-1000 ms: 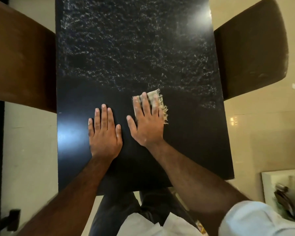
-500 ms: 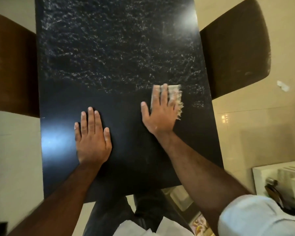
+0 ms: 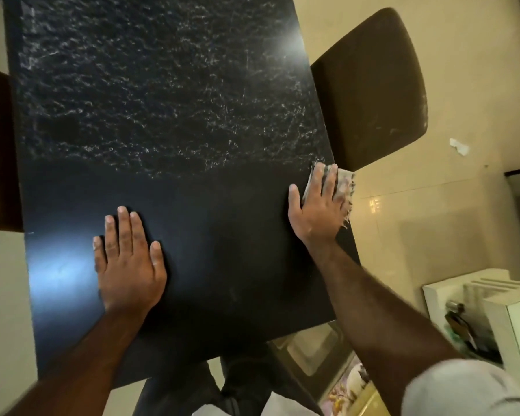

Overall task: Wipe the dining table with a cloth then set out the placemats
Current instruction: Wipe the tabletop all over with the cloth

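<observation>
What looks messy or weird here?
A small white scrap lies on the floor beyond the chair. The frayed cloth under the right hand pokes past the table edge. Nothing is spilled or broken.

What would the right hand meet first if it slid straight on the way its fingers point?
Probably the dark chair. The right hand, flat on the cloth, is at the right edge of the table, fingers aimed past it. The seat may sit lower than the tabletop, so contact is uncertain.
</observation>
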`<state>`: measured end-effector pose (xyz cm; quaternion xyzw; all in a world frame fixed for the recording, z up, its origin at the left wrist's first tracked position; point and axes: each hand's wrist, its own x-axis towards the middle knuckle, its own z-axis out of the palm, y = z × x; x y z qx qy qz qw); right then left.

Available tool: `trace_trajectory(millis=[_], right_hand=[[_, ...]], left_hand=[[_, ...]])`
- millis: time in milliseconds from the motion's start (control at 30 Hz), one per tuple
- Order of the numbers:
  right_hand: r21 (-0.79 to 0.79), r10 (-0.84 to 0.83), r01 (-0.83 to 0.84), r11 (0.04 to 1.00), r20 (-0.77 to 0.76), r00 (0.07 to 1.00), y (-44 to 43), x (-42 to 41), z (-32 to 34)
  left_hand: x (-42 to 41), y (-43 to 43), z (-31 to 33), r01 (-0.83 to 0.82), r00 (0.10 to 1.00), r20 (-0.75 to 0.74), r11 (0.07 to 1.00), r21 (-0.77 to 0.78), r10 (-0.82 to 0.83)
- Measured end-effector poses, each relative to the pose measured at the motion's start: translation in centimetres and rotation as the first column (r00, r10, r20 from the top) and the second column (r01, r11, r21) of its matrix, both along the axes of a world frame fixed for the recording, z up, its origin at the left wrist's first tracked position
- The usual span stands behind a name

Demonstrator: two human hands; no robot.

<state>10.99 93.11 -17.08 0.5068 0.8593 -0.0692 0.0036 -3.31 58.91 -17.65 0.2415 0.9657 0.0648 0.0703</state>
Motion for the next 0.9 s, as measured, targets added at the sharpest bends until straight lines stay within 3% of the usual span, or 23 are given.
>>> trace_trajectory(millis=[67,167,333,500,633,767,900], right_hand=[[-0.012,0.011,-0.011,1.0,-0.02,1.0,-0.2,-2.8,0.0],[-0.003,0.174,-0.174,0.985,-0.045,0.984,-2.5,-5.4,0.0],[-0.024,0.344,-0.346,0.938,-0.063,0.937,-6.1,-2.1,0.3],[-0.006,0.1,-0.1,0.995,0.015,0.995,-0.8,3.1,0.3],[0.01,-0.019,0.019,1.0,-0.006,1.0,1.1,-1.3,0.2],[-0.035,0.168,-0.169,0.985,-0.029,0.985,-4.2,-7.6,0.2],[-0.05,0.407,-0.416,0.908,-0.136,0.903,-13.3,-10.0,0.2]], left_hand=[[0.1,0.0,0.0,0.002,1.0,0.001,1.0,-0.007,-0.002],[0.0,0.1,0.0,0.004,1.0,0.005,1.0,-0.009,-0.004],[0.2,0.1,0.2,-0.004,1.0,0.015,1.0,-0.001,0.004],[0.2,0.0,0.2,-0.009,1.0,0.023,1.0,0.0,0.009],[0.0,-0.1,0.1,-0.009,1.0,0.027,1.0,-0.024,0.01],[-0.1,0.0,0.2,-0.008,1.0,0.024,0.999,-0.034,0.009],[-0.1,-0.1,0.3,-0.005,1.0,0.028,0.999,-0.054,0.006]])
